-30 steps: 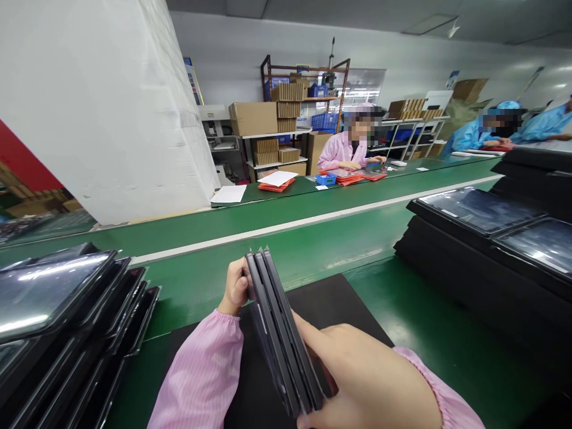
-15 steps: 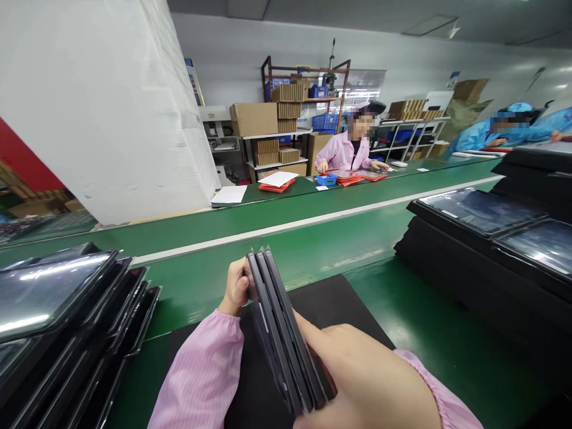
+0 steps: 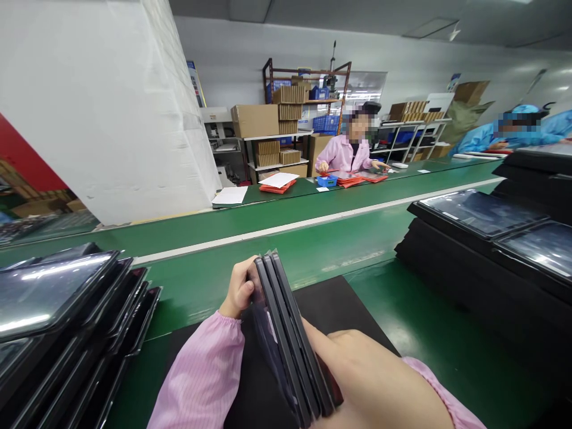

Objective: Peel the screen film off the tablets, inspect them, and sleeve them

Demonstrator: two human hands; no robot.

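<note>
Three flat dark tablet-like panels (image 3: 292, 336) stand on edge together between my hands, with clear film showing at their far corners. My left hand (image 3: 239, 289) is closed around their far left side, thumb bent against the outer face. Along the near right side, my right hand (image 3: 357, 369) is closed on the same panels; some of its fingers are hidden behind them. Beneath the panels lies a black mat (image 3: 333, 298) on the green bench.
Film-wrapped panels (image 3: 53, 292) are stacked at the left. On the right, more panels (image 3: 480, 208) rest on black trays (image 3: 447, 274). Across the green bench (image 3: 357, 223), a co-worker in pink (image 3: 344, 155) sits by a blue bin (image 3: 326, 180). A white wrapped pillar (image 3: 134, 119) rises at the left.
The held panels have shifted slightly to the right, and both hands have moved with them. The stacks on either side look the same.
</note>
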